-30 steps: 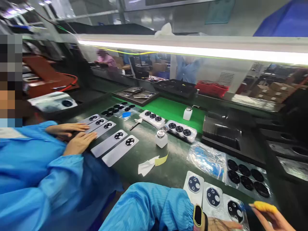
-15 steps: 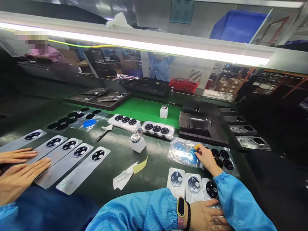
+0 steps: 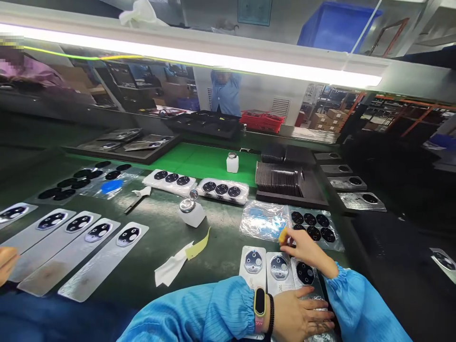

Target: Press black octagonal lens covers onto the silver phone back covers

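Observation:
My left hand point(image 3: 301, 313), with a yellow-rimmed wristband, lies flat with its fingers spread over the lower part of silvery film-covered panels. Three of these stand side by side, each with a dark octagonal camera plate; the right-hand panel point(image 3: 305, 273) is nearest my fingers. Just above it hovers my right hand point(image 3: 309, 249), thumb and index finger pinched together. A small yellow piece point(image 3: 283, 235) shows at its fingertip; whether it is worn or held I cannot tell. Behind it lie a clear plastic bag point(image 3: 256, 218) with blue inside and a sheet of black discs point(image 3: 313, 225).
Left of me, a co-worker's hand point(image 3: 7, 261) is beside several similar panels point(image 3: 103, 261). A white dispenser bottle point(image 3: 192, 213) and a crumpled white cloth point(image 3: 173, 266) lie mid-table. A black tray point(image 3: 313, 190) of upright dark plates stands behind, near panel stacks point(image 3: 361, 202) at right.
My right hand has drawn back from the blue bag toward the right-hand panel. My left hand stays on the panels. The co-worker's hands have moved mostly out of view as the camera turned right.

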### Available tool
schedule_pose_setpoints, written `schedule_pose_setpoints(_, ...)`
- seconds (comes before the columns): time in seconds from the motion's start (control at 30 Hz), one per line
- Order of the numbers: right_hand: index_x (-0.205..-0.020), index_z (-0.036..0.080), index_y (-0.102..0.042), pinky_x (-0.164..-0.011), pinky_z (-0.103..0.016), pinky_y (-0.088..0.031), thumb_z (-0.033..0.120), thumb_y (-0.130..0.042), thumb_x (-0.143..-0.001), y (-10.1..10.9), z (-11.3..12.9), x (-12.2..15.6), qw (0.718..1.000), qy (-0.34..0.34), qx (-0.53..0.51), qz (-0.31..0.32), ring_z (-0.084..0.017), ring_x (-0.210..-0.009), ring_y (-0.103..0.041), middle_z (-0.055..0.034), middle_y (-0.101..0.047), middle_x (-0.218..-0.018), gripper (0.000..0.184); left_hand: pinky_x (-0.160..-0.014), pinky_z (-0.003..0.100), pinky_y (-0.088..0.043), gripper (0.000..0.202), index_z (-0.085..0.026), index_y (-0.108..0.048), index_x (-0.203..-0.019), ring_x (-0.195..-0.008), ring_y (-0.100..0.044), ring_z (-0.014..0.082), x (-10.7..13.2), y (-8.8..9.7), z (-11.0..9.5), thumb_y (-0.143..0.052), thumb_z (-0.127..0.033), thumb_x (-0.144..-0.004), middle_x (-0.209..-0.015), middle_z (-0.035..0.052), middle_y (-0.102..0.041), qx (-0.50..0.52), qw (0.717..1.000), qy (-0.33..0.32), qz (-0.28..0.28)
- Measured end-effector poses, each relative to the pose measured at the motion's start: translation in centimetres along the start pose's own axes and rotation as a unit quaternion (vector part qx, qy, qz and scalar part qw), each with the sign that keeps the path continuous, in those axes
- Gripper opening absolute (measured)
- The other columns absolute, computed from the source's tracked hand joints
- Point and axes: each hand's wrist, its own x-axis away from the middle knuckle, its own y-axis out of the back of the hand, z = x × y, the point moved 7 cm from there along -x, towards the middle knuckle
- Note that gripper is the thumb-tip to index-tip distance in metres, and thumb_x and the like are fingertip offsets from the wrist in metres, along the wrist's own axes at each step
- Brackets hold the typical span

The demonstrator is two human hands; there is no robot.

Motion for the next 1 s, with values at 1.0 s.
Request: schedule_pose_setpoints(1.0,-0.067,0.021,-0.043,-0.06,-0.024,-0.034,-0.005,-0.044,-0.067,-3.7,1.1,0.5,0.99,-0.015,0.122,0.072,-0.014,-0.063,-0.049,0.003,-0.052,-0.066,0.026,-0.095,0.031,-0.042,0.035,-0.033,-0.07,-0.096,-0.114,-0.056,0.0162,-0.1,0.1,0.2,-0.041,-0.048,-0.085,-0.121,-0.0039,-0.067,-0.031,0.999,-0.022,-0.015)
